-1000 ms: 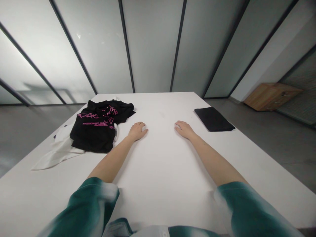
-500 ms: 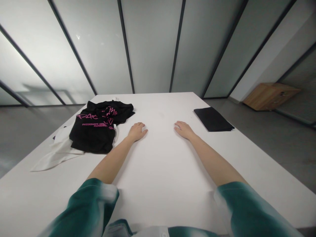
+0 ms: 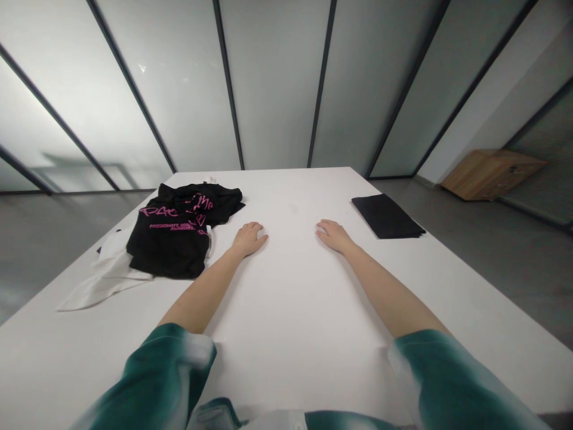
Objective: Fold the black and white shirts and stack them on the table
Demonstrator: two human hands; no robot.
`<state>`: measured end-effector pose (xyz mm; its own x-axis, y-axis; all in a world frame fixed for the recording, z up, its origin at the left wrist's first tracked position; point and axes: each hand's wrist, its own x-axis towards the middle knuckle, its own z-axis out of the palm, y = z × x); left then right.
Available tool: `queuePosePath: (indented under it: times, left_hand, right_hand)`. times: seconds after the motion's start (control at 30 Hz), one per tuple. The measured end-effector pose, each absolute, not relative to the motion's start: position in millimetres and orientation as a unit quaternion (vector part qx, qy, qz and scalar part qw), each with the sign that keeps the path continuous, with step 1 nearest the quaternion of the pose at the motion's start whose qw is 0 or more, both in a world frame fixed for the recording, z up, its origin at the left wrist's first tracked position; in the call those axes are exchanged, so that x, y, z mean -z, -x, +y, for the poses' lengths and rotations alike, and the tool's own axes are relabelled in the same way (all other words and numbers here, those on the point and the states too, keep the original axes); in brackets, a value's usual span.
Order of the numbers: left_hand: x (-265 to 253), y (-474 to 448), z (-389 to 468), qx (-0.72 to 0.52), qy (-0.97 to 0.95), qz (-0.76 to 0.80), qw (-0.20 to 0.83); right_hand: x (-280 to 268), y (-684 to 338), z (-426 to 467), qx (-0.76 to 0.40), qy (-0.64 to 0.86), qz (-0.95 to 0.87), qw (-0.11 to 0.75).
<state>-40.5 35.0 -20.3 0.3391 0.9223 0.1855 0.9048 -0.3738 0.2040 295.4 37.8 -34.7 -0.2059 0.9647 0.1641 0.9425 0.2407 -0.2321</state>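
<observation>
Left hand (image 3: 249, 239): rests palm down on the white table (image 3: 286, 310). Points away from the body, with fingers loose and a little spread, and thumb out to the side. Pinches nothing.
Right hand (image 3: 333, 235): rests palm down on the table too, across from the left hand, with a wide bit of bare table between. Bends a little at the fingers, loose and relaxed. Pinches nothing.
Black shirt (image 3: 168, 254): lies in a bumpy heap on the left side of the table, near the left hand but apart from it. Comes very close to the left arm at the near corner; cannot tell if touching.
Pink writing (image 3: 172, 227): runs across the front of the shirt, with a small heart at the right. Bends and breaks at the folds.
White cloth (image 3: 107, 272): peeks out from under the black shirt and spreads to the left in a long, thin point.
Black cloth (image 3: 387, 216): lies flat and neatly folded near the right edge of the table, to the right of the right hand and apart from it.
Green and white sleeves (image 3: 156, 373): cover both upper arms and end near the elbows.
Cloudy glass wall (image 3: 277, 89): stands behind the table, with dark bars.
Wooden cabinet (image 3: 487, 174): sits on the gray floor (image 3: 519, 263), far to the right.
</observation>
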Motion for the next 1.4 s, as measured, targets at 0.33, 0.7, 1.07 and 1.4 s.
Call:
queuePosePath:
  times: [0.33, 0.7, 1.07, 1.4]
  left_hand:
    - [18.2, 39.7, 33.2, -0.145, -0.815, 0.56, 0.042]
    - [4.4, 42.7, 39.9, -0.089, -0.815, 0.572, 0.018]
    - [-16.8, 114.6, 74.2, -0.041, -0.691, 0.721, -0.025]
    - [-25.6, 89.3, 90.8, -0.505, -0.412, 0.736, 0.181]
  right_hand:
    - [36.0, -296.1, 38.7, -0.043, 0.612, -0.777, 0.143]
    - [37.4, -296.1, 40.0, -0.036, 0.61, -0.778, 0.145]
    - [37.8, -294.6, 39.1, -0.042, 0.615, -0.775, 0.142]
    - [35.0, -290.7, 35.0, -0.024, 0.613, -0.775, 0.149]
